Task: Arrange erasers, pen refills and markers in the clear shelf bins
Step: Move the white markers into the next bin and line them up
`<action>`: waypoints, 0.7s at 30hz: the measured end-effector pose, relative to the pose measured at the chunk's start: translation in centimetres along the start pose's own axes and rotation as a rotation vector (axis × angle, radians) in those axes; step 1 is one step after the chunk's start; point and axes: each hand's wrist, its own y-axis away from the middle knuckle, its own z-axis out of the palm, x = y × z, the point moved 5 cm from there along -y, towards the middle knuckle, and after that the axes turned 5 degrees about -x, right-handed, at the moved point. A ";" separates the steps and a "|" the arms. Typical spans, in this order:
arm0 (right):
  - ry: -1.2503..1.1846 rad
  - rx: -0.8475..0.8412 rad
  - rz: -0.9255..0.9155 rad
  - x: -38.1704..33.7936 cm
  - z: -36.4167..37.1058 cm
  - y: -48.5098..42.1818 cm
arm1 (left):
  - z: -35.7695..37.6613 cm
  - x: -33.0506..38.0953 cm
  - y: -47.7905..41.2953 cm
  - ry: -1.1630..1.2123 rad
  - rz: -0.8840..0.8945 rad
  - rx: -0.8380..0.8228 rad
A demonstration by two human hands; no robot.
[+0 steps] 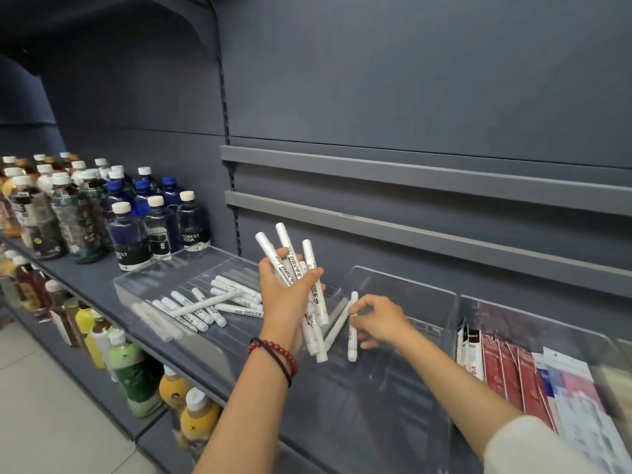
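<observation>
My left hand (pixel 284 295) grips a bundle of several white markers (pixel 292 258), raised over the divide between two clear shelf bins. My right hand (pixel 379 319) pinches a single white marker (pixel 353 340) that stands nearly upright inside the middle clear bin (pixel 427 295). The left clear bin (pixel 164 275) holds several more white markers (pixel 205 306) lying loose on its floor. The right clear bin (pixel 533 319) contains red packs of pen refills (pixel 506 367) and flat white and pink packets (pixel 578 388).
Drink bottles (pixel 136 217) stand in rows on the grey shelf (pixel 85 275) left of the bins. More bottles (pixel 136 371) fill the lower shelf. Two grey rails (pixel 410 172) run across the back panel above the bins.
</observation>
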 end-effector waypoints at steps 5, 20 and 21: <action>0.245 -0.034 -0.054 0.9 1.5 -1.4 | -0.5 0.3 -0.4 0.054 0.015 0.008; 0.693 -0.071 -0.207 0.9 2.7 -1.4 | -1.8 0.2 -0.6 0.036 0.007 0.020; 0.701 -0.053 -0.193 1.1 2.7 -1.6 | -1.8 0.2 -0.6 0.033 0.006 0.020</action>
